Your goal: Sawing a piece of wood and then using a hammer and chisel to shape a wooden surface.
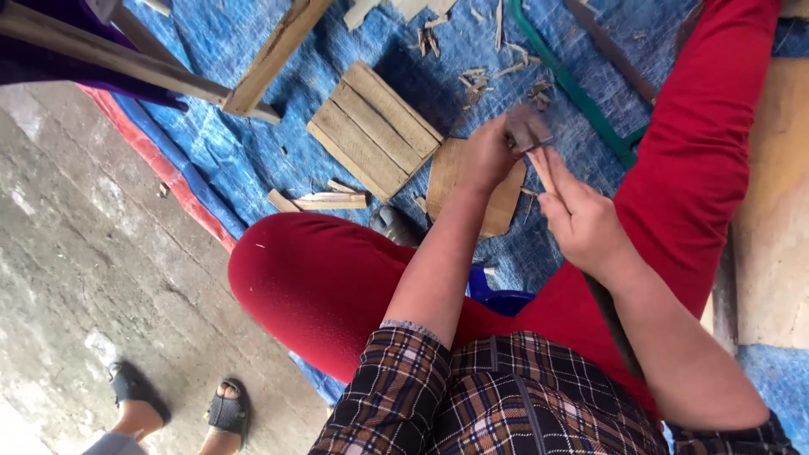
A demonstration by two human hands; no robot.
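Observation:
My left hand (pixel 487 157) is closed around a dark, flat chunk of wood (pixel 527 127), held above my red-trousered knees. My right hand (pixel 581 221) is just to its right, fingers pinched on a thin pale stick (pixel 540 169) whose tip reaches the dark chunk. A long dark shaft (pixel 615 329) runs back under my right forearm; I cannot tell whether the stick joins it. Below both hands, a flat brown board (pixel 506 202) lies on the blue tarp (pixel 253 143).
A slatted wooden panel (pixel 375 128) lies left of the hands, with wood slivers (pixel 330 200) and chips (pixel 476 80) around it. A green hoop (pixel 573 84) and wooden beams (pixel 274 55) lie farther off. Another person's sandalled feet (pixel 226 413) stand on the concrete floor (pixel 84 253).

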